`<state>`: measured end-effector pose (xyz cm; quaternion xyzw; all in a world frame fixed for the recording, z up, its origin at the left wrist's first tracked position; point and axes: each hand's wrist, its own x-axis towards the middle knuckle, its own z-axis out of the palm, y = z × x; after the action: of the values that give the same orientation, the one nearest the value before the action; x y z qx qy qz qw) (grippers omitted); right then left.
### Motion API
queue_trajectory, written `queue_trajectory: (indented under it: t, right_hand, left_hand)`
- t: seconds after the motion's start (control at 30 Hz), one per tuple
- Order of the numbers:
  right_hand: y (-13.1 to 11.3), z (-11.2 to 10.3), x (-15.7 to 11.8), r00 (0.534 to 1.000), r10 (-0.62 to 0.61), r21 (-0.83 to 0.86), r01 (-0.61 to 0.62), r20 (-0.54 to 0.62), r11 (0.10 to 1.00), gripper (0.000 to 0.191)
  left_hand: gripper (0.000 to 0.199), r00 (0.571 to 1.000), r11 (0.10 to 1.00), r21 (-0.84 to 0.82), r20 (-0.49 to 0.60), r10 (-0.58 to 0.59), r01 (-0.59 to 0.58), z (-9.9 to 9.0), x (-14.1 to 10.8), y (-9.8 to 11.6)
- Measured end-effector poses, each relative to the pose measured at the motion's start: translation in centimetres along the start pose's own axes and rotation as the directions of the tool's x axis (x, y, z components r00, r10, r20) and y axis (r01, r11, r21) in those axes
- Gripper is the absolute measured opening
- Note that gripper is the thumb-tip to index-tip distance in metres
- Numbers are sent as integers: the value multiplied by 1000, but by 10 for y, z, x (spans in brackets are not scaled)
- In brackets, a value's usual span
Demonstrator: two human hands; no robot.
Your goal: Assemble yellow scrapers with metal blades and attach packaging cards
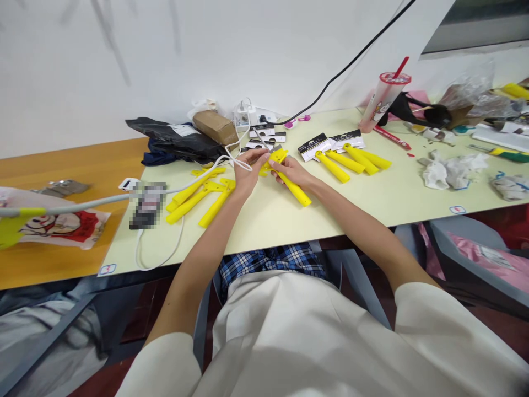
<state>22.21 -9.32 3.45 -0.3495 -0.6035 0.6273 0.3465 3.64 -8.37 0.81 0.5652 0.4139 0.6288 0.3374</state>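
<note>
Both hands meet on one yellow-handled tool (296, 189) above the pale table. My left hand (249, 168) is closed on its head end, with a thin grey metal part showing at the top. Around the upper handle, my right hand (294, 170) is wrapped. Several yellow handles (190, 205) lie left of my left forearm. To the right, more yellow tools (334, 167) rest with black and white cards (314, 146) at their heads. Further black and white cards (264, 140) lie behind my hands.
A white cable (182, 187) crosses near my left hand. Behind are a black plastic bag (176, 138), a brown box (215, 128) and a power strip (264, 114). A phone-like blurred object (147, 205) lies left; a tall cup (382, 102) and crumpled wrappers (454, 170) are right.
</note>
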Motion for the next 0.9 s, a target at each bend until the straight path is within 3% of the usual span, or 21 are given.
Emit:
queue_trajectory:
  t: [0.27, 0.5, 0.73, 0.9]
  right_hand:
    - [3, 0, 1, 999, -30, -26, 31, 23, 999, 45]
    - [3, -2, 2, 999, -29, 24, 29, 30, 999, 41]
    - [0, -1, 0, 999, -34, -1, 34, 39, 999, 53]
    - [7, -6, 3, 995, -72, 7, 72, 75, 997, 53]
  left_hand:
    - [51, 982, 981, -91, 93, -162, 170, -5, 6, -9]
    - [53, 987, 989, -70, 103, -126, 134, -5, 6, -8]
    - [56, 984, 982, -99, 96, -151, 160, -5, 7, -12]
    - [58, 981, 953, -235, 78, -177, 191, -6, 11, -18]
